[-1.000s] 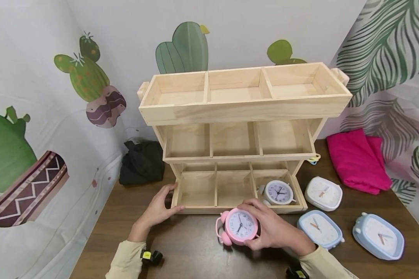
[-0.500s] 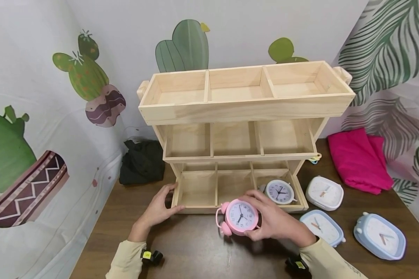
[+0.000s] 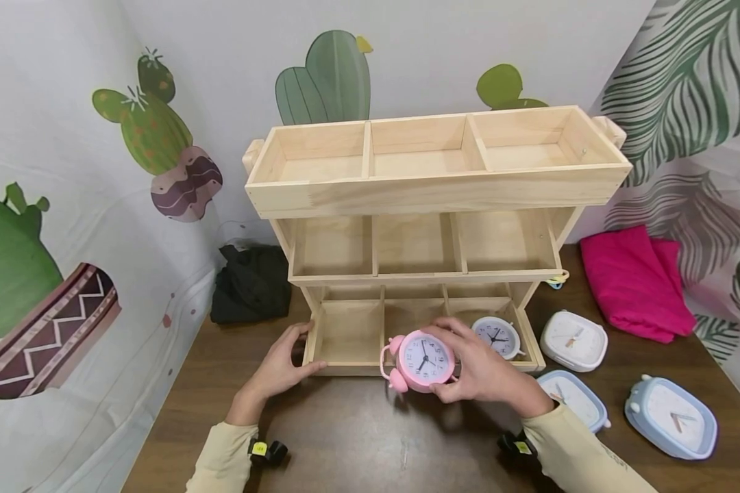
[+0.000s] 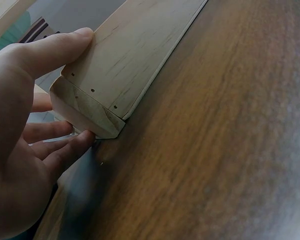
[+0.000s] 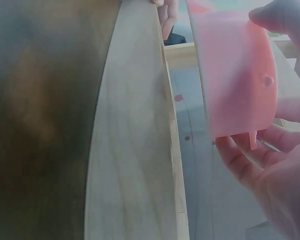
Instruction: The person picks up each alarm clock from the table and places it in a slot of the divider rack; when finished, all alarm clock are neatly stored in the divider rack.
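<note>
A pink twin-bell alarm clock (image 3: 424, 360) is held by my right hand (image 3: 477, 366), thumb below and fingers above its round case. It hangs tilted, bells to the left, just in front of the middle bottom compartment of the wooden shelf (image 3: 438, 195). Seen from the right wrist, the pink case (image 5: 235, 75) sits between thumb and fingers beside the tray's front board (image 5: 132, 125). My left hand (image 3: 284, 366) grips the shelf's bottom left corner, thumb on the front board and fingers at the side (image 4: 87, 107). A white twin-bell clock (image 3: 496, 337) lies in the bottom right compartment, partly behind my right hand.
On the table's right lie a white clock (image 3: 573, 340), a blue clock (image 3: 572, 397) partly hidden by my arm, and another blue clock (image 3: 672, 418). A pink cloth (image 3: 635, 284) is behind them. A black cloth (image 3: 251, 286) lies left of the shelf.
My right hand has raised the pink alarm clock away from me, toward the bottom tray's middle compartment. My left hand stays on the shelf corner.
</note>
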Tool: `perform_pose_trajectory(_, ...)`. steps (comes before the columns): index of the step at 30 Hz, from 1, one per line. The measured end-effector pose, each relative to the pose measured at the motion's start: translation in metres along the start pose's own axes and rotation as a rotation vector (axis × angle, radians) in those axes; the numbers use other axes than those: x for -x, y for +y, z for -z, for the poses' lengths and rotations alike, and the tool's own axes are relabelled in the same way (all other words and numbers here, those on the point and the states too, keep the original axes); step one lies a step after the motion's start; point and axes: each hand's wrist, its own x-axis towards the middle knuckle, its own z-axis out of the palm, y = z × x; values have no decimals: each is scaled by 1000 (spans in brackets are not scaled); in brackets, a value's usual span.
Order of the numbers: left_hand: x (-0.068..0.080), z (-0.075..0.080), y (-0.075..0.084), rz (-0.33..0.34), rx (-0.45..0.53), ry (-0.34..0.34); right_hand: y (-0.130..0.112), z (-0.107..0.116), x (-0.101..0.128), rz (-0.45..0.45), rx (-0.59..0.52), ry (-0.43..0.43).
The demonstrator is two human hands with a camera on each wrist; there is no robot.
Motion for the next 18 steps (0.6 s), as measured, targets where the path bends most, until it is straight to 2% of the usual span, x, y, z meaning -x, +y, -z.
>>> perform_pose_trajectory(18,0,0,1,0,5,-8,18,-5,-21,-33,-13,46)
